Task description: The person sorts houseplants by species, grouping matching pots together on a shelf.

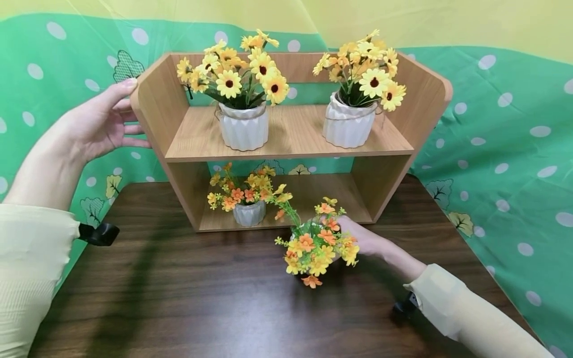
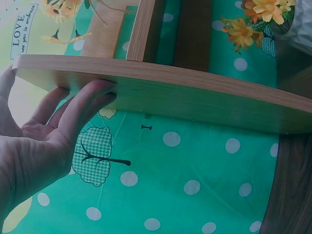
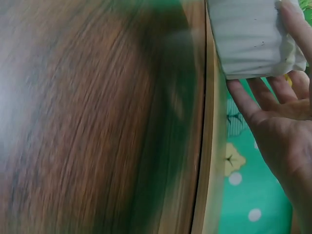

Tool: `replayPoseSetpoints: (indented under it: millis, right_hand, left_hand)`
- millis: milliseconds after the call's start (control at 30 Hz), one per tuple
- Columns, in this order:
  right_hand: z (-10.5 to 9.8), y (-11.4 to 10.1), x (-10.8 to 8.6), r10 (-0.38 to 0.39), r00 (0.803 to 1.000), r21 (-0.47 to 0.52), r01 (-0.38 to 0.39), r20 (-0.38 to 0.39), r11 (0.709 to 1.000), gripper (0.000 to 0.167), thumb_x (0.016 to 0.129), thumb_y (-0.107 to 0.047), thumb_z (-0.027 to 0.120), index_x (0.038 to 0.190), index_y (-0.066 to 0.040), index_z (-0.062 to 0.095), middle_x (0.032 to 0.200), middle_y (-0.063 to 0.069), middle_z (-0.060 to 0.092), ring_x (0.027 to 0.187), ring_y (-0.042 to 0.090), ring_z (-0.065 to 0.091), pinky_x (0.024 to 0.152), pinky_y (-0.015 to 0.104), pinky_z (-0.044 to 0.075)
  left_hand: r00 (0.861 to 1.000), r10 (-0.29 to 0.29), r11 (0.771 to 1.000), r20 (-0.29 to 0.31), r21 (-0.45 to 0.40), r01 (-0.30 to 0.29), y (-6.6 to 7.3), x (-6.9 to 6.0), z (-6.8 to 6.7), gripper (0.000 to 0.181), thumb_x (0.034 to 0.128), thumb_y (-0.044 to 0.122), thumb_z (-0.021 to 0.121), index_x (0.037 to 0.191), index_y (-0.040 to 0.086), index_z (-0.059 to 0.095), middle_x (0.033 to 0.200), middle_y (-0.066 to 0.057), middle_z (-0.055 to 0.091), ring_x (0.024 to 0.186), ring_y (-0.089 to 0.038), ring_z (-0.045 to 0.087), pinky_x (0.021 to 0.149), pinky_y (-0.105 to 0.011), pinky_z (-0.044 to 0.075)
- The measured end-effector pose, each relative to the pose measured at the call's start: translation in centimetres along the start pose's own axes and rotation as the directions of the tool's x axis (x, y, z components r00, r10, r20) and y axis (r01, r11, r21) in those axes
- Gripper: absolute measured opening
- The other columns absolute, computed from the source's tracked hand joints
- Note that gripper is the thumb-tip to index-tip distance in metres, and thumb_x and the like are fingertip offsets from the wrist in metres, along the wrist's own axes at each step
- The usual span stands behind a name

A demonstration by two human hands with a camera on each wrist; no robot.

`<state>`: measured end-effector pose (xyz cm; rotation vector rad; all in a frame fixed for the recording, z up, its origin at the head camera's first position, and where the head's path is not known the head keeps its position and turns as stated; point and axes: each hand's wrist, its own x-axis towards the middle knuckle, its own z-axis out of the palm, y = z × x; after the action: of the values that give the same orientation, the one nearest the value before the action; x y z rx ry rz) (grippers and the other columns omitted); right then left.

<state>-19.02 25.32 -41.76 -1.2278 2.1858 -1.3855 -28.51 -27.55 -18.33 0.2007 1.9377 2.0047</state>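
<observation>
My right hand [image 1: 358, 236] holds a white ribbed flowerpot [image 3: 253, 39] of orange and yellow artificial flowers [image 1: 318, 243], tilted toward me just in front of the lower shelf. In the right wrist view its thumb lies along one side of the pot and the fingers along the other. At the upper left, my left hand [image 1: 100, 119] touches the side panel of a two-tier wooden shelf [image 1: 291, 132]. The left wrist view shows its fingers [image 2: 92, 95] spread against the panel's outer face, with the thumb at the front corner.
Two white pots of yellow daisies, left [image 1: 243, 127] and right [image 1: 349, 122], stand on the upper tier. A smaller pot of orange and yellow flowers [image 1: 249, 213] is on the lower tier's left. Beneath is a dark wooden table [image 1: 215, 288]; a green dotted cloth [image 1: 501, 149] hangs behind.
</observation>
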Motion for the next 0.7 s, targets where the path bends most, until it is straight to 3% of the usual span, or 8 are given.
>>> replayPoseSetpoints:
  millis: [200, 367, 567, 700]
  right_hand:
    - [-1.1, 0.2, -1.1, 0.038, 0.996, 0.026, -0.036, -0.082, 0.999, 0.073, 0.075, -0.007, 0.089, 0.141, -0.009, 0.058, 0.130, 0.000, 0.070, 0.120, 0.013, 0.066, 0.104, 0.026, 0.053]
    - [-1.7, 0.2, -1.7, 0.163, 0.972, 0.137, -0.140, -0.170, 0.981, 0.068, 0.078, 0.003, 0.087, 0.139, -0.008, 0.059, 0.125, -0.004, 0.072, 0.112, 0.012, 0.070, 0.094, 0.030, 0.060]
    - [-2.5, 0.5, -2.1, 0.272, 0.921, 0.197, -0.222, -0.279, 0.955, 0.056, 0.081, 0.004, 0.084, 0.131, -0.009, 0.064, 0.114, -0.004, 0.074, 0.102, 0.013, 0.072, 0.088, 0.031, 0.061]
    - [-2.9, 0.6, -2.2, 0.357, 0.865, 0.199, -0.304, -0.352, 0.932, 0.050, 0.080, -0.002, 0.085, 0.126, -0.009, 0.065, 0.108, -0.005, 0.075, 0.097, 0.012, 0.072, 0.086, 0.030, 0.060]
  left_hand:
    - [1.000, 0.001, 1.000, -0.003, 0.014, -0.001, 0.1, 0.0, 0.0, 0.053, 0.1042, 0.047, 0.052, 0.154, 0.031, 0.041, 0.140, 0.005, 0.055, 0.105, -0.021, 0.073, 0.076, -0.048, 0.064]
    - [1.000, -0.001, 1.000, -0.001, 0.014, 0.001, 0.1, -0.1, 0.2, 0.052, 0.1041, 0.047, 0.052, 0.152, 0.031, 0.043, 0.140, 0.005, 0.055, 0.106, -0.021, 0.073, 0.076, -0.048, 0.064]
    - [1.000, -0.007, 1.000, 0.004, -0.003, 0.007, 0.2, -0.1, 0.3, 0.050, 0.1039, 0.047, 0.053, 0.151, 0.033, 0.044, 0.141, 0.005, 0.055, 0.106, -0.021, 0.073, 0.076, -0.049, 0.063]
    - [1.000, -0.008, 1.000, 0.000, -0.003, 0.008, 0.2, 0.0, 0.5, 0.050, 0.1036, 0.046, 0.054, 0.151, 0.035, 0.043, 0.142, 0.005, 0.053, 0.106, -0.021, 0.073, 0.076, -0.049, 0.063]
